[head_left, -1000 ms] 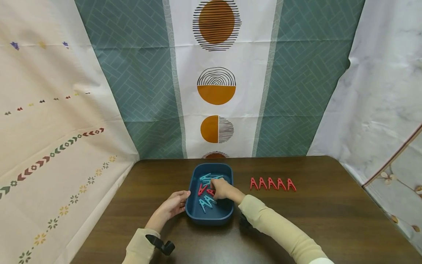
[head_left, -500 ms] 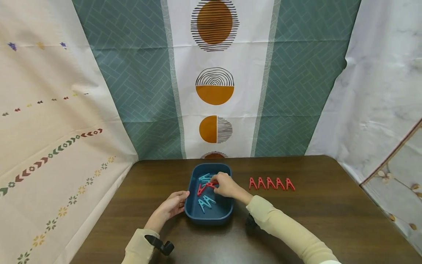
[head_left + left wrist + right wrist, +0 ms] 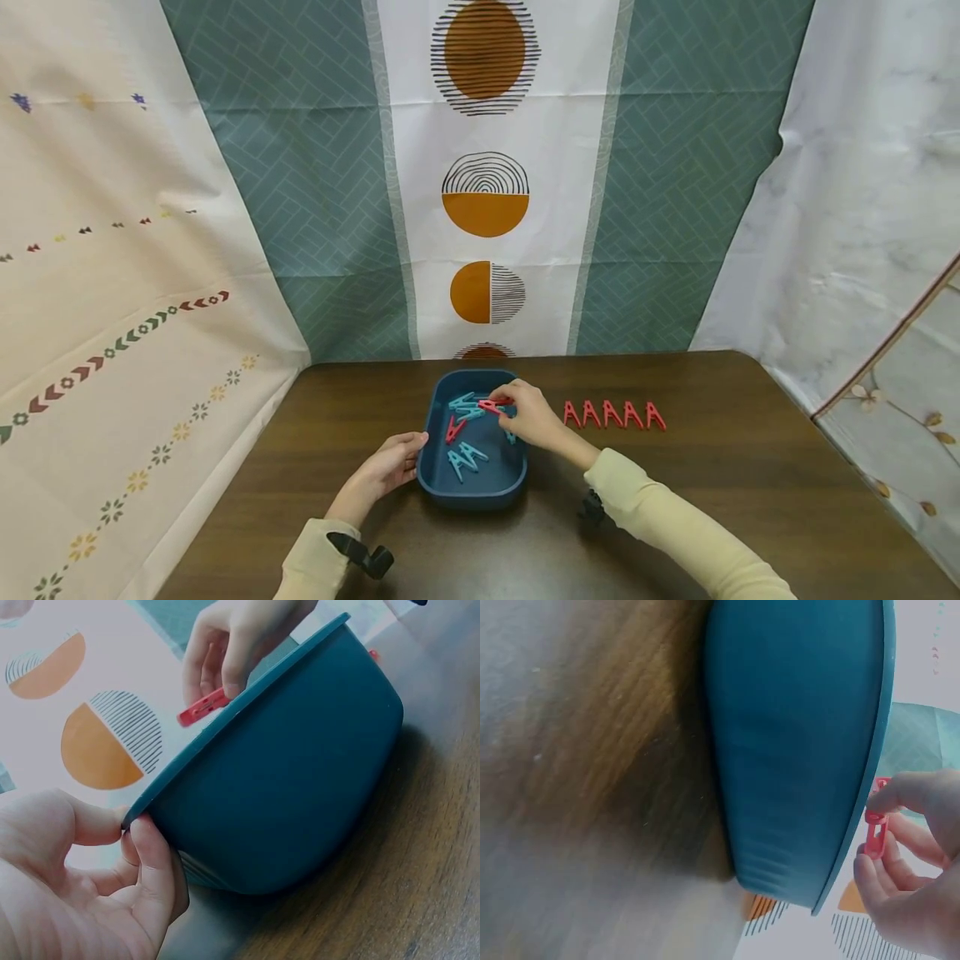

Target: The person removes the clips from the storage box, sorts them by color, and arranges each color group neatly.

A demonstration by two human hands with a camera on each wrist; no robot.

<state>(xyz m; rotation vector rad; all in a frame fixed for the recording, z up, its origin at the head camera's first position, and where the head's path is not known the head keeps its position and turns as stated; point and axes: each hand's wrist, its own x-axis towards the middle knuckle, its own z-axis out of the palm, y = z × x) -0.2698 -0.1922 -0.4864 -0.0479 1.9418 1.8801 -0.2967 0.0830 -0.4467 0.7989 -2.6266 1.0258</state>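
A blue plastic bin point(image 3: 480, 492) stands on the table with several light-blue clothespins point(image 3: 460, 462) and a red clothespin point(image 3: 453, 430) inside. My left hand point(image 3: 390, 467) pinches the bin's left rim between thumb and fingers, which the left wrist view shows closely. Over the bin's right side, my right hand point(image 3: 531, 417) pinches another red clothespin point(image 3: 877, 829) at about rim height. To the right of the bin, several red clothespins point(image 3: 611, 415) lie in a row on the table.
The brown wooden table point(image 3: 637, 517) reaches back to a hanging patterned cloth point(image 3: 487, 300). Cream cloth point(image 3: 150, 375) hangs at the left, marbled cloth point(image 3: 840, 208) at the right.
My right hand has picked the red clothespin up from among the others in the bin and moved up and right with it. The left hand has stayed on the rim.
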